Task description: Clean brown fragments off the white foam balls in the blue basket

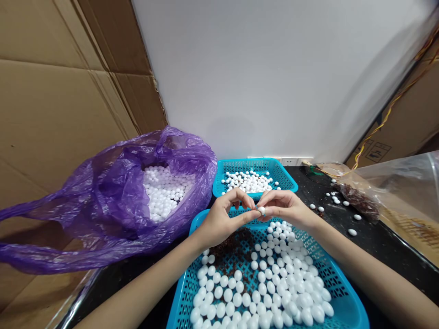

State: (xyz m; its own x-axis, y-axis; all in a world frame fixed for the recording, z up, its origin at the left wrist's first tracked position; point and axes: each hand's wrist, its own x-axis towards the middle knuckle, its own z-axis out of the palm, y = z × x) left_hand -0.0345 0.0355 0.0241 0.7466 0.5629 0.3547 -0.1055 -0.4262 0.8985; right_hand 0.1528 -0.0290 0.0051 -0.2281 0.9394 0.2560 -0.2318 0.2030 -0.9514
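My left hand and my right hand meet above the far end of a blue plastic basket. Both pinch one small white foam ball between their fingertips. The basket below holds several white balls and a patch of dark brown crumbs. A second, smaller blue basket stands just behind my hands with more white balls in it.
A purple plastic bag full of white balls lies open at the left, against cardboard boxes. A clear bag with brown bits lies at the right, with loose balls on the black tabletop. A white wall stands behind.
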